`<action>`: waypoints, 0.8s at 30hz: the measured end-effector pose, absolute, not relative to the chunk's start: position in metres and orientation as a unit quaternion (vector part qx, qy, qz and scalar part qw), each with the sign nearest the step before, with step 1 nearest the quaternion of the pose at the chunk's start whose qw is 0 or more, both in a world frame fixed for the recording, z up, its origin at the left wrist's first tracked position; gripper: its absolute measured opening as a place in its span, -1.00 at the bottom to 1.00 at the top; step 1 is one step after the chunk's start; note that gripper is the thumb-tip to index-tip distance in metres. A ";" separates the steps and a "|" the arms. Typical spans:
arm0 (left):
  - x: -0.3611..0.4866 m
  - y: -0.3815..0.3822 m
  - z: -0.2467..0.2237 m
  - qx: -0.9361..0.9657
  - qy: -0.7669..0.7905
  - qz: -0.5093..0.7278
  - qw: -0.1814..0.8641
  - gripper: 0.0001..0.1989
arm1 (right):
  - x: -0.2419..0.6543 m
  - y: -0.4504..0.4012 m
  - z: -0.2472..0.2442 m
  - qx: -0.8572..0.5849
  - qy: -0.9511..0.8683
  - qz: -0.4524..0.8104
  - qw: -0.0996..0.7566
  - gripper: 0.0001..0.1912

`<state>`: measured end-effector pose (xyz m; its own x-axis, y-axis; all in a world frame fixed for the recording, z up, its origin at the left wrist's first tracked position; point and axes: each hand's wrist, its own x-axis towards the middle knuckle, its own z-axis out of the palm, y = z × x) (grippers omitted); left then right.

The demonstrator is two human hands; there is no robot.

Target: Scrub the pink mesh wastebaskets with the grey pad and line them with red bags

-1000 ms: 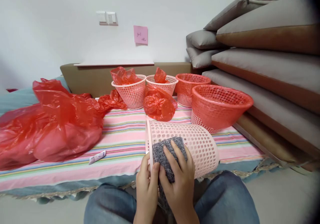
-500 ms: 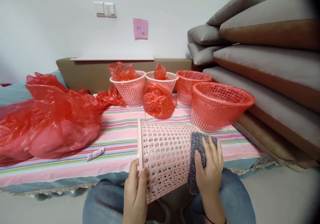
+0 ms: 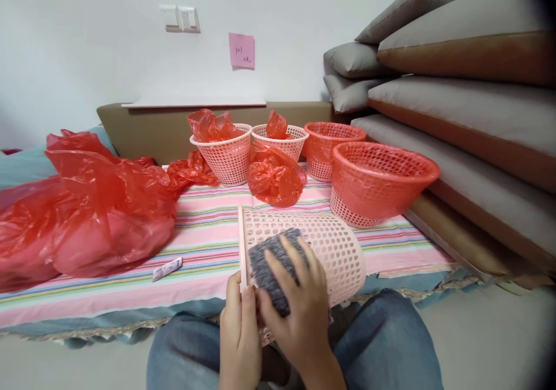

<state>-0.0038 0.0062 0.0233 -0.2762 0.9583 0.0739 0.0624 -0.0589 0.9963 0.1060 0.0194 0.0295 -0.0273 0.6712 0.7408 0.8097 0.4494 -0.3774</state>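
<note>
A pink perforated basket (image 3: 343, 251) lies on its side above my knees, its rim facing left. My left hand (image 3: 241, 326) grips that rim, thumb outside and fingers curled round the edge. A dark grey cloth (image 3: 271, 262) lies against the basket's side near the rim. My right hand (image 3: 299, 303) presses on this cloth, holding it against the basket with fingers somewhat spread. The fingertips of my right thumb and my left hand are close together by the rim.
Behind stand two pink baskets (image 3: 228, 161) with red bags and two baskets lined in red plastic (image 3: 382, 187). Red bags (image 3: 108, 216) heap on the striped cloth (image 3: 200, 222) at left, near a small white packet (image 3: 167, 269). Grey cushions (image 3: 469, 100) are stacked at right.
My right hand and the grey cloth have moved left along the basket, from its base end to near the rim. My left hand keeps its grip on the rim.
</note>
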 end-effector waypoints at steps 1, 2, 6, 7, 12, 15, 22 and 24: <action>-0.005 0.006 0.022 0.462 0.561 0.570 0.384 -0.58 | 0.099 0.018 0.033 -0.507 -0.724 -0.068 0.463 -0.50; -0.005 0.006 0.021 0.468 0.560 0.571 0.376 -0.58 | 0.096 0.017 0.034 -0.501 -0.730 -0.063 0.461 -0.50; -0.004 0.004 0.016 0.458 0.564 0.558 0.400 -0.55 | 0.125 0.032 0.026 -0.544 -0.690 -0.061 0.474 -0.53; -0.003 0.004 0.015 0.453 0.563 0.556 0.410 -0.55 | 0.139 0.038 0.022 -0.568 -0.663 -0.066 0.483 -0.55; -0.005 0.005 0.015 0.487 0.545 0.535 0.424 -0.49 | 0.190 0.056 0.004 -0.654 -0.540 -0.092 0.522 -0.58; -0.011 0.007 0.011 0.475 0.549 0.533 0.435 -0.45 | 0.177 0.047 0.006 -0.654 -0.545 -0.109 0.513 -0.59; -0.013 0.005 0.007 0.464 0.525 0.557 0.446 -0.53 | 0.110 0.026 0.030 -0.552 -0.677 -0.079 0.480 -0.54; -0.012 0.002 0.008 0.455 0.521 0.569 0.445 -0.54 | 0.116 0.030 0.028 -0.557 -0.670 -0.082 0.484 -0.55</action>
<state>-0.0116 0.0022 0.0080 -0.1911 0.9801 0.0536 -0.0322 -0.0608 0.9976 0.1162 0.0295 0.0276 0.0887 0.6665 0.7402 0.8252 0.3670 -0.4294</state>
